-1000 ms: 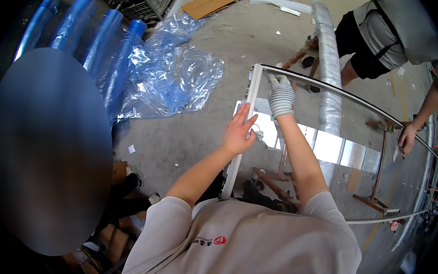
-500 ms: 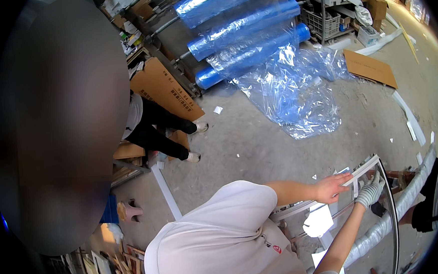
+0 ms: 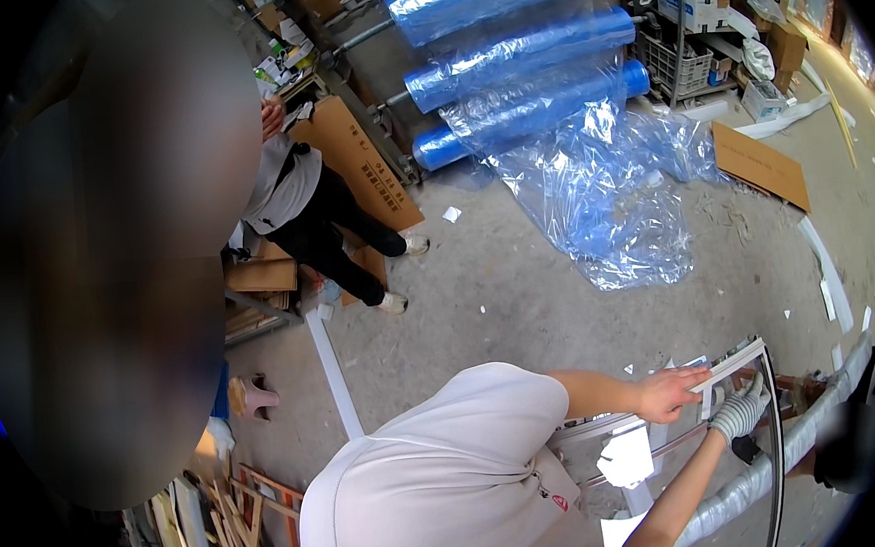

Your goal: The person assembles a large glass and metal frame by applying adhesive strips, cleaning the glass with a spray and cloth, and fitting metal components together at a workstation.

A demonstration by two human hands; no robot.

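Observation:
A light-coloured framed panel with a black outer edge lies low at the right, its upper corner pointing away from me. Bare and stretched out, my left hand rests on the upper rail of this frame, fingers extended along it. My right hand, in a grey-striped knit glove, is inside the corner close to the black edge. Its fingers are bent together; whatever they hold is hidden. Just below the glove is a small dark object of unclear kind. White sheets show beneath the frame, near my shirt.
Blue plastic film rolls hang on a rack, with loose film trailing onto the floor. Another person stands at the left by cardboard. A silvery wrapped tube curves along the right. Wood strips lie lower left.
The whole view has shifted, so the film rolls and the person at left sit farther right and more of that person shows. My hands stay at the same corner of the frame.

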